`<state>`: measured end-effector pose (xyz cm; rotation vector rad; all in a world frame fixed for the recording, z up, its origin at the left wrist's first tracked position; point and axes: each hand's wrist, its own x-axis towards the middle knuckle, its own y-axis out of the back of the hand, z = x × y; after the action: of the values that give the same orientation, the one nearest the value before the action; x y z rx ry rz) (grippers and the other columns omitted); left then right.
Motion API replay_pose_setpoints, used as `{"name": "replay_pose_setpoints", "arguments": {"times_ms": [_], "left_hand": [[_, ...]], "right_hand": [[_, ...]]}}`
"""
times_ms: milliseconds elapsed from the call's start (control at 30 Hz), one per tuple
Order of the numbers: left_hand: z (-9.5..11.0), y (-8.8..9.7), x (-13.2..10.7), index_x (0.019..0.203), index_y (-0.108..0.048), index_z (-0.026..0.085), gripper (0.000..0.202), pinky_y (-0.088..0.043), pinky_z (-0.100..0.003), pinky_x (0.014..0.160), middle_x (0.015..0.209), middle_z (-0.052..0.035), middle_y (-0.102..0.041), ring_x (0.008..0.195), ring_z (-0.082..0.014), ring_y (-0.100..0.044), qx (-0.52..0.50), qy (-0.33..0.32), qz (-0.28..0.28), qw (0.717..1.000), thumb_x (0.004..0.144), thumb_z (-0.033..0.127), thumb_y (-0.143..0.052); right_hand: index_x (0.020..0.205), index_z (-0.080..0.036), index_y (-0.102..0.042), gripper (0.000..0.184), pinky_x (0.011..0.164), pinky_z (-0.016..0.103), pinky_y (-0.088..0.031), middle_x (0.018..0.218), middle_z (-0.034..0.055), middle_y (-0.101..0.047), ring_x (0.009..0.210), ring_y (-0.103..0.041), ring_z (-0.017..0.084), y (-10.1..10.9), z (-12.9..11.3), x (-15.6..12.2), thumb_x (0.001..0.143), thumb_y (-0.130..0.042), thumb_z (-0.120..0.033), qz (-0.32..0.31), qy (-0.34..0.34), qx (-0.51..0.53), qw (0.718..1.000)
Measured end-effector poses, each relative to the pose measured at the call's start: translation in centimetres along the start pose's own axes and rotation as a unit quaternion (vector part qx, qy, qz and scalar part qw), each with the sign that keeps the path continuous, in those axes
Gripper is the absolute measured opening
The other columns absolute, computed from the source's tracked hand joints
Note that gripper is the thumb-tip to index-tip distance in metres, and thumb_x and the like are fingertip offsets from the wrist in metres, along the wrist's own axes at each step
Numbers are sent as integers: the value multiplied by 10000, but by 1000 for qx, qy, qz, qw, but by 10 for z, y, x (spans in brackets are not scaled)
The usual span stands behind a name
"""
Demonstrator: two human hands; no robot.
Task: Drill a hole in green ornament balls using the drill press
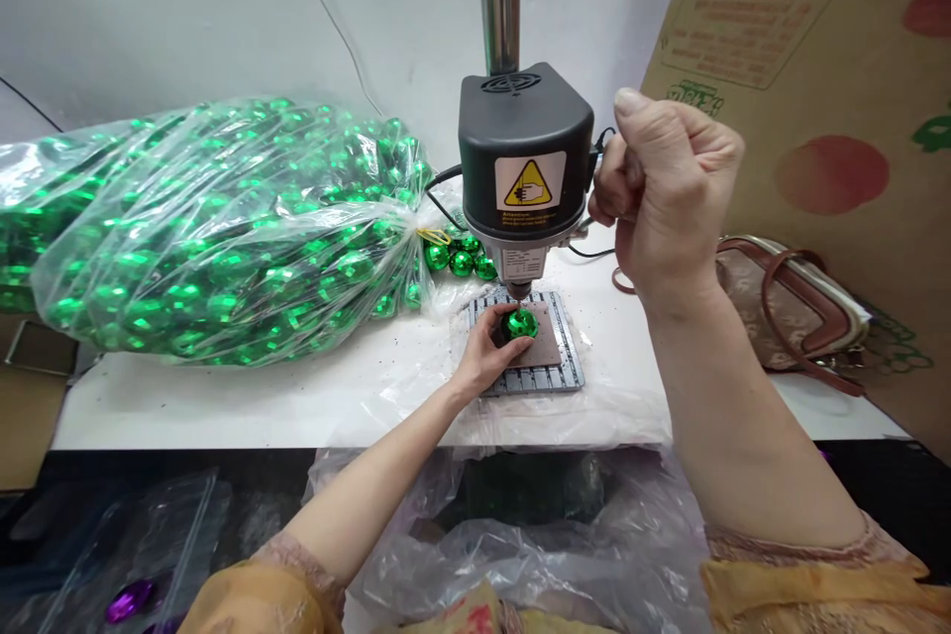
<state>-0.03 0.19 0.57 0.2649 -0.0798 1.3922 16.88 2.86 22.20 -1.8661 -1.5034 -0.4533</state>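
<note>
Our left grip (482, 352) is closed over a shiny green ornament ball (520, 324), its fingers wrapped around the near side. The ball sits on a brown pad (548, 345), directly below the drill tip (518, 289). Our right grip (669, 188) forms a fist around a dark lever handle (630, 168), just beside the head of a bench drill (524, 134), which bears a yellow hand-warning label (529, 181). We judge that good work here means cupping the ball firmly against the pad, keeping our fingertips low and clear of the tip, and using a slow, even hand on the lever.

Under the left grip, the pad lies on a slotted metal plate (529, 379) on a white tabletop (223, 406). Left of both grips, a knotted clear bag (223, 238) full of green balls spreads along the tabletop, with a few loose green balls (461, 263) by its neck. Right of the right grip, a handbag (792, 302) leans near a printed cardboard sheet (802, 40).
</note>
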Motion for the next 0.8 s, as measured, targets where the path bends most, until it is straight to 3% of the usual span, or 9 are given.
{"name": "replay_pose_setpoints", "arguments": {"times_ms": [267, 400, 500, 633, 800], "left_hand": [[-9, 1, -2, 1239, -620, 215, 562, -462, -477, 1080, 1232, -111, -653, 1192, -303, -619, 24, -1, 15, 1000, 780, 448, -845], [-10, 1, -3, 1257, -617, 222, 588, -466, -460, 1078, 1248, -108, -644, 1204, -302, -615, 12, 1, 14, 1000, 767, 437, -859], [-11, 2, -2, 1245, -625, 229, 575, -469, -460, 1077, 1230, -102, -652, 1195, -301, -615, 15, -4, 13, 1000, 763, 432, -863], [-13, 2, -1, 1242, -621, 229, 542, -468, -473, 1080, 1237, -105, -652, 1206, -305, -607, 35, -14, 11, 999, 785, 419, -844], [-14, 2, -1, 1248, -613, 235, 538, -467, -479, 1082, 1253, -104, -648, 1219, -305, -602, 44, -20, 6, 999, 789, 399, -840]], "right_hand": [[472, -226, -346, 581, 341, 271, -217, 375, -82, -366, 326, -292, 47, 0, -5, -4, 794, -746, -498, -3, -6, 10, 1000], [461, -219, -378, 522, 378, 277, -209, 378, -69, -339, 353, -291, 51, 1, -5, -18, 863, -681, -360, 15, 38, -9, 999], [455, -220, -389, 513, 405, 284, -205, 385, -66, -315, 366, -281, 59, 3, -2, -31, 880, -649, -342, 36, 60, -19, 997], [442, -220, -350, 552, 409, 299, -202, 385, -69, -282, 358, -260, 63, 6, 5, -45, 868, -660, -385, 58, 88, -26, 994], [471, -197, -253, 578, 392, 293, -173, 392, -78, -265, 330, -243, 57, 12, 14, -55, 847, -669, -333, 45, 105, 13, 993]]}}
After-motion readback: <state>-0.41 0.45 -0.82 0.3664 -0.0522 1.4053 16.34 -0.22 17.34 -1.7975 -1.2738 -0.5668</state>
